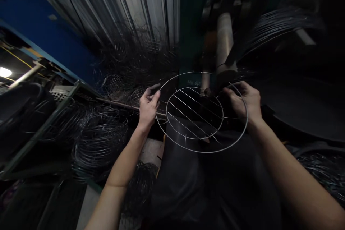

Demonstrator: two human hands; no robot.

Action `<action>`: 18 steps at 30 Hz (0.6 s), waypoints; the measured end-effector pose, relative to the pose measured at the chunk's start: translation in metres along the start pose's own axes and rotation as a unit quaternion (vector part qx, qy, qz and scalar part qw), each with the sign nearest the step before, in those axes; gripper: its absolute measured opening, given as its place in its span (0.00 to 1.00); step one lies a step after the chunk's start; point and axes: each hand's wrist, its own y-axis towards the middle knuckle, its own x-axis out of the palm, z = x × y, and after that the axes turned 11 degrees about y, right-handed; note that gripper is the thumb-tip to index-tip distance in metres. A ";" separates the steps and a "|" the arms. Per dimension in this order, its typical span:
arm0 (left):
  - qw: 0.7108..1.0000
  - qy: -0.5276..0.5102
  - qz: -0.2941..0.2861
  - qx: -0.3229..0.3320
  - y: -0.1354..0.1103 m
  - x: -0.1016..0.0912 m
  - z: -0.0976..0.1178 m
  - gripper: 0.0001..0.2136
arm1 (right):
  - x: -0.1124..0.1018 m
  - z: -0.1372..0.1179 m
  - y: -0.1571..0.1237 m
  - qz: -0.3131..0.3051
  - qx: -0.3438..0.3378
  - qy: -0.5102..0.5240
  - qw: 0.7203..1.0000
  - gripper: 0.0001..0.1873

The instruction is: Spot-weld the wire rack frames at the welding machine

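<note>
A round wire rack (199, 138) hangs in the air before me, tilted. It has a large outer ring, a smaller inner ring and several parallel wires across the inner ring, with short spokes between the rings. My left hand (148, 109) pinches the outer ring at its left edge, thumb on top. On the opposite side my right hand (248, 101) grips the ring, its fingers partly behind the wire. The rack's far edge is close to the lower end of a metal machine post (225, 39); whether they touch I cannot tell.
Bundles of wire rings (99, 143) lie at the left behind a green metal frame (40, 129). More wire rings (285, 23) hang at the right, above a dark round surface (309, 104). Loose wire pieces (320, 167) sit at the lower right. Dark cloth (183, 176) covers my lap.
</note>
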 end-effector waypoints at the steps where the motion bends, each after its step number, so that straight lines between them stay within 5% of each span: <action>1: 1.000 -0.005 0.020 0.002 -0.003 0.000 0.001 0.15 | 0.002 -0.006 0.000 -0.003 0.010 -0.003 1.000 0.12; 11: 0.997 -0.015 0.076 -0.018 -0.010 0.006 0.013 0.10 | 0.011 -0.008 0.006 -0.031 -0.013 0.017 0.999 0.12; 18: 0.998 -0.028 0.064 0.010 -0.004 0.006 0.001 0.12 | 0.009 0.005 0.015 -0.046 -0.035 0.006 0.998 0.15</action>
